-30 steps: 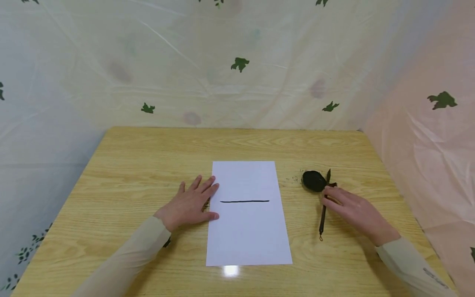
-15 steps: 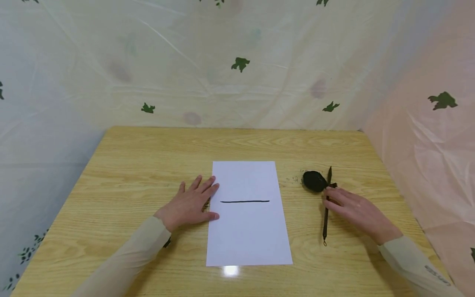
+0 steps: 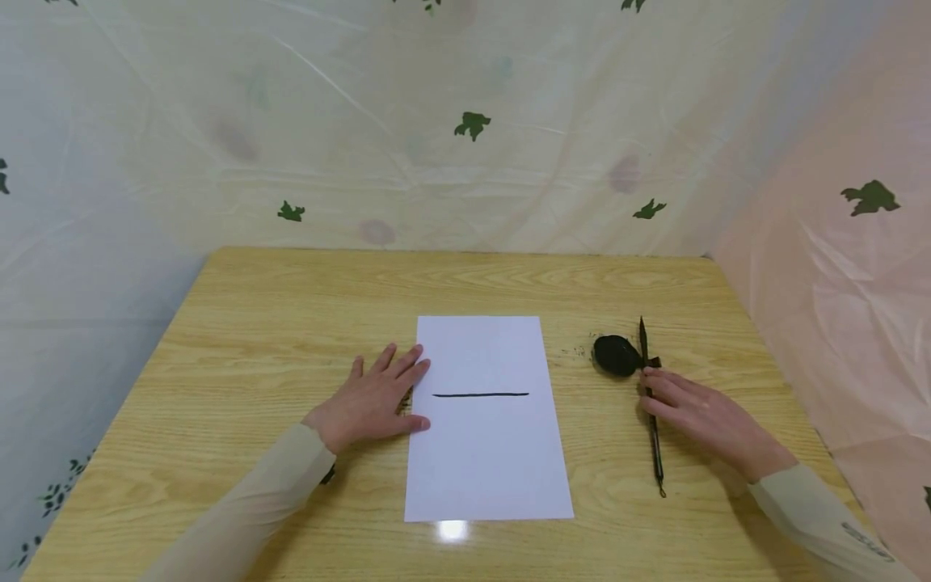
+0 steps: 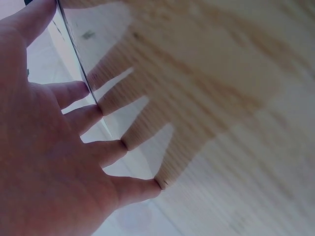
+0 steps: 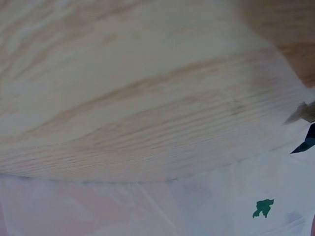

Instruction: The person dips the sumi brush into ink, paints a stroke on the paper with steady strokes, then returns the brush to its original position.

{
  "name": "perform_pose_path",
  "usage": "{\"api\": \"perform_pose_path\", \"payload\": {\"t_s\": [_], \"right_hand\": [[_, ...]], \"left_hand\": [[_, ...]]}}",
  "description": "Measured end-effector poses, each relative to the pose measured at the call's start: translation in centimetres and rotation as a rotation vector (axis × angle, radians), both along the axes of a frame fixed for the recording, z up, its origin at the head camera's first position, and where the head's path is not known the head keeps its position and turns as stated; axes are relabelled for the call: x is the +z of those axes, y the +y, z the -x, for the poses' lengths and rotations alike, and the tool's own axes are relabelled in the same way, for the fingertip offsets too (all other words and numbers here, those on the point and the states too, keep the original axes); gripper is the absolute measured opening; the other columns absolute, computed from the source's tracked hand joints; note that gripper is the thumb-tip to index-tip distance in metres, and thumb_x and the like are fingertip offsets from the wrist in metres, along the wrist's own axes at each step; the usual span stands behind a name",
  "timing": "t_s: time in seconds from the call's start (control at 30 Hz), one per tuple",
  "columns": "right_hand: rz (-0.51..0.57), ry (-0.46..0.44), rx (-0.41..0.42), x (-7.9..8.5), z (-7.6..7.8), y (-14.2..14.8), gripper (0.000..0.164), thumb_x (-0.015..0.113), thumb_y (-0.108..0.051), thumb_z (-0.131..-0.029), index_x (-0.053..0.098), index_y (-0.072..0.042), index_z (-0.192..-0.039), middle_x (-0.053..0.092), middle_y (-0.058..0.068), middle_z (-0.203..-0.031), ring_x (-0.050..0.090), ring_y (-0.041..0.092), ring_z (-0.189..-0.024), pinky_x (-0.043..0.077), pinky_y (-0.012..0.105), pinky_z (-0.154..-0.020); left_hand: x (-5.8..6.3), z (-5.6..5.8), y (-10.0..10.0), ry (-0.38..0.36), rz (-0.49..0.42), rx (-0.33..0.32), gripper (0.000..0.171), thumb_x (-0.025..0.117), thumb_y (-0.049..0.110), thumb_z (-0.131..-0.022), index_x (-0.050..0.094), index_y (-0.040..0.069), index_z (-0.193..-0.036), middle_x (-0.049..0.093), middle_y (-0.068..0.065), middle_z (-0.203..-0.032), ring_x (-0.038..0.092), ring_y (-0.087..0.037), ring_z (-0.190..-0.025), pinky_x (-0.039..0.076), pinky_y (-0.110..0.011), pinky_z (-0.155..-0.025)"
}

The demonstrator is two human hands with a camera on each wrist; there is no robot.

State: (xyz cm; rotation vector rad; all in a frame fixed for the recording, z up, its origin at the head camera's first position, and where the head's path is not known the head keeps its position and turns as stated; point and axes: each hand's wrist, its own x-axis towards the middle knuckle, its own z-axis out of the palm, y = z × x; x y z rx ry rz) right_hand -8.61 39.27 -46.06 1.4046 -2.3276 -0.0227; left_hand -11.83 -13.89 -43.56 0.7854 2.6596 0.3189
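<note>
A sheet of white paper (image 3: pixel 483 469) lies on the wooden table with one black horizontal stroke (image 3: pixel 480 394) across it. My left hand (image 3: pixel 371 404) rests spread on its left edge, thumb and some fingertips on the sheet; the left wrist view shows the left hand (image 4: pixel 64 142) with straight fingers touching the surface. Right of the paper, my right hand (image 3: pixel 701 416) pinches a dark ink brush (image 3: pixel 656 453) by its handle, tip pointing away, loop end toward me. Beside the brush is a black oval dish (image 3: pixel 615 356). The right wrist view catches the brush tip (image 5: pixel 306 142).
The wooden table (image 3: pixel 305 299) extends around the paper. Dark specks (image 3: pixel 579 351) dot the wood left of the dish. A small dark stub (image 3: pixel 654 362) shows just right of the brush. Pale patterned cloth (image 3: pixel 436 186) hangs behind and at both sides.
The right hand has shifted slightly right. The brush has swung, its loop end moving right and toward me, its tip farther away. The left hand and paper stay put.
</note>
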Motion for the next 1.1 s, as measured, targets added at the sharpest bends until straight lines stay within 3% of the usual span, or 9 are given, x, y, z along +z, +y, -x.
{"api": "perform_pose_path", "payload": {"t_s": [0.13, 0.37, 0.57, 0.77, 0.93, 1.1], "right_hand": [[-0.008, -0.004, -0.012, 0.0, -0.1, 0.1, 0.053, 0.007, -0.004, -0.114, 0.058, -0.002, -0.13, 0.06, 0.022, -0.135, 0.027, 0.023, -0.155, 0.011, 0.028, -0.125], [-0.016, -0.023, -0.044, 0.5, -0.6, 0.2, 0.056, 0.007, -0.006, -0.114, 0.059, -0.001, -0.133, 0.06, 0.023, -0.135, 0.041, 0.03, -0.146, 0.011, 0.029, -0.125], [-0.024, -0.009, -0.086, 2.0, -1.1, -0.3, 0.056, 0.007, -0.006, -0.114, 0.058, 0.004, -0.132, 0.06, 0.026, -0.135, 0.045, 0.035, -0.142, 0.015, 0.039, -0.126], [-0.005, -0.07, -0.172, 4.1, -1.5, -1.5, 0.057, 0.006, -0.014, -0.115, 0.056, 0.004, -0.136, 0.055, 0.026, -0.142, 0.047, 0.043, -0.135, 0.012, 0.04, -0.127], [0.098, -0.024, -0.196, 5.3, -1.2, -3.2, 0.055, 0.014, -0.021, -0.117, 0.062, 0.003, -0.13, 0.06, 0.026, -0.137, 0.053, 0.045, -0.13, 0.015, 0.036, -0.126], [0.28, 0.036, -0.217, 6.0, -0.4, -5.2, 0.051, 0.038, -0.037, -0.114, 0.068, 0.004, -0.122, 0.065, 0.025, -0.13, 0.059, 0.046, -0.125, 0.025, 0.037, -0.124]], "left_hand": [[0.1, 0.1, 0.0, -0.011, 0.005, 0.002, 0.092, 0.063, 0.062, -0.096, 0.027, 0.013, -0.165, 0.013, -0.007, -0.173, 0.008, -0.044, -0.157, 0.012, -0.079, -0.113], [0.2, 0.3, 0.3, 0.009, 0.016, -0.002, 0.094, 0.066, 0.062, -0.094, 0.03, 0.012, -0.164, 0.018, -0.008, -0.173, 0.012, -0.045, -0.156, 0.017, -0.079, -0.112], [0.5, 0.5, 0.5, 0.013, -0.002, 0.012, 0.094, 0.072, 0.062, -0.09, 0.037, 0.01, -0.161, 0.025, -0.011, -0.17, 0.019, -0.047, -0.154, 0.021, -0.08, -0.109], [0.7, 0.7, 0.6, 0.044, -0.025, 0.023, 0.088, 0.075, 0.058, -0.09, 0.045, 0.008, -0.156, 0.027, -0.013, -0.169, 0.025, -0.045, -0.152, 0.026, -0.08, -0.107], [0.5, 0.7, 0.6, 0.092, -0.031, 0.009, 0.081, 0.076, 0.054, -0.091, 0.049, 0.008, -0.152, 0.035, -0.014, -0.163, 0.032, -0.042, -0.149, 0.032, -0.08, -0.103], [0.6, 0.7, 0.6, 0.095, -0.034, 0.023, 0.086, 0.071, 0.056, -0.093, 0.04, 0.009, -0.159, 0.036, -0.013, -0.163, 0.03, -0.042, -0.151, 0.027, -0.08, -0.107]]}}
